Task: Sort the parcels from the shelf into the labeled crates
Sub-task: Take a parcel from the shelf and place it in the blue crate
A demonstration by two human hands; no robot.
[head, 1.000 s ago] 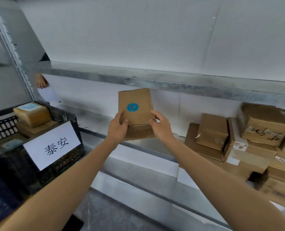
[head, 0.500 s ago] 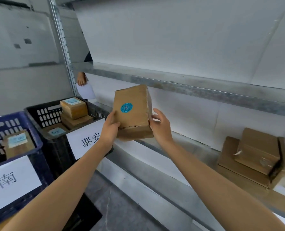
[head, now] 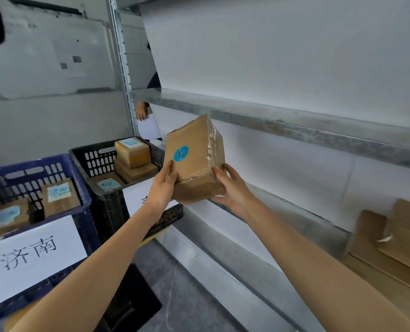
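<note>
I hold a brown cardboard parcel (head: 195, 154) with a round blue sticker up in front of the metal shelf (head: 283, 121), tilted so the sticker faces me. My left hand (head: 162, 185) grips its lower left edge and my right hand (head: 230, 188) supports its lower right corner. To the left stands a black crate (head: 96, 161) with several labelled parcels inside and a white paper label partly hidden by my left arm. Nearer to me a blue crate (head: 79, 207) carries a white label with Chinese characters and holds several parcels.
More brown parcels (head: 391, 240) lie on the lower shelf at the right edge. Another person's hand with a white sheet (head: 146, 123) shows behind the shelf's upright post (head: 120, 68). Grey floor lies below, between the crates and the shelf.
My view has swung left, bringing the blue crate fully into sight and pushing the shelf parcels to the right edge. The held parcel has turned, showing its taped side.
</note>
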